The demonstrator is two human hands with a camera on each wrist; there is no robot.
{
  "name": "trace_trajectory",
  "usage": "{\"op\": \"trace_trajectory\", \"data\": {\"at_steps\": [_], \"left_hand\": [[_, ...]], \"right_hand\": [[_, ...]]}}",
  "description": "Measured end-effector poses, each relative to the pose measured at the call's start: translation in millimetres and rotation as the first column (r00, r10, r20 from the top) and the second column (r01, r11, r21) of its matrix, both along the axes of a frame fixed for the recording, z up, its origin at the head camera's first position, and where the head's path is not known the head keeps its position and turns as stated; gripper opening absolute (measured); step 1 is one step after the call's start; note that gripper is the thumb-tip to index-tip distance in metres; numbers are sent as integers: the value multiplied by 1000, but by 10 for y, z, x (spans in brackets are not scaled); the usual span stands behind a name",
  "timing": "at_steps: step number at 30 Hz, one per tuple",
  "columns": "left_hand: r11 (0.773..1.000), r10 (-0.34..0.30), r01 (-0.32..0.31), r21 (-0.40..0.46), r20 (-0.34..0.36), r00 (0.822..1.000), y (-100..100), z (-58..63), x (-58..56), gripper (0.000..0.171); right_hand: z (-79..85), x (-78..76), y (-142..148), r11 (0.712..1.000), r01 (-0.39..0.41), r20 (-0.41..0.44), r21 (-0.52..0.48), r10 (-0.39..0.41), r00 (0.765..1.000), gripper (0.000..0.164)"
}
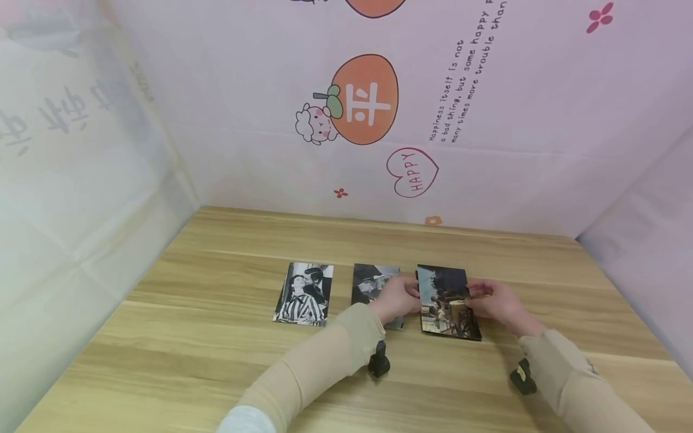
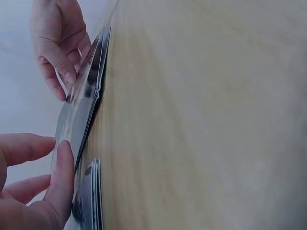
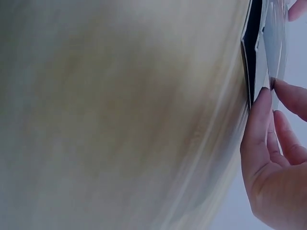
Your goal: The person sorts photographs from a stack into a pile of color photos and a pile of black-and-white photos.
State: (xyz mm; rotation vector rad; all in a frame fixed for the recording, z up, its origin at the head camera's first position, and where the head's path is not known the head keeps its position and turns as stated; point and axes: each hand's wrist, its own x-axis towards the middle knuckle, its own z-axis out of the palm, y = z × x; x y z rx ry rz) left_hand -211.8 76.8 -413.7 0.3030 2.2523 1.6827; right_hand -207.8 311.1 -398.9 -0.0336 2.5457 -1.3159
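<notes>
A stack of glossy photo cards (image 1: 446,300), its top picture a dark coloured scene, lies between my two hands at the right. My left hand (image 1: 397,297) holds its left edge, thumb and forefinger meeting at the card's side in the left wrist view. At the right edge, my right hand (image 1: 495,304) pinches a thin top card (image 3: 274,45) between thumb and fingers. That card stands slightly apart from the thicker cards (image 3: 252,43) beneath. A second, black-and-white pile (image 1: 368,279) is partly hidden by my left hand.
Further left lies a black-and-white photo card (image 1: 303,294) of two people. All rest on a wood-grain table (image 1: 216,337). A printed pink-white sheet (image 1: 260,156) rises behind the table, with pale sheets at both sides. Small black wrist devices (image 1: 379,361) hang under both sleeves.
</notes>
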Motion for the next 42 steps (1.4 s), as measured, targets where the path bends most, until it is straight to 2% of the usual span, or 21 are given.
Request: {"op": "trace_trajectory", "data": {"at_steps": [7,13,23,32,42], "left_hand": [[1000,-29,29,8,34,999,-14,8,13,54],[999,-47,47,2,35,998,-14,-6,16,51],[998,-33,32,-54,-17,999,-21,6,24,48],[998,-42,42,-44,-11,999,-21,-4,26,46],[999,-38,36,25,46,998,-30,14,34,46]], "right_hand": [[24,-14,3,999,9,-10,51,-8,1000,53],[12,-48,5,997,17,1,69,-17,1000,50],[3,-69,-3,995,9,3,96,-9,1000,50],[6,-50,17,997,14,24,71,-16,1000,52],[8,-44,28,1000,20,45,7,-21,999,55]]}}
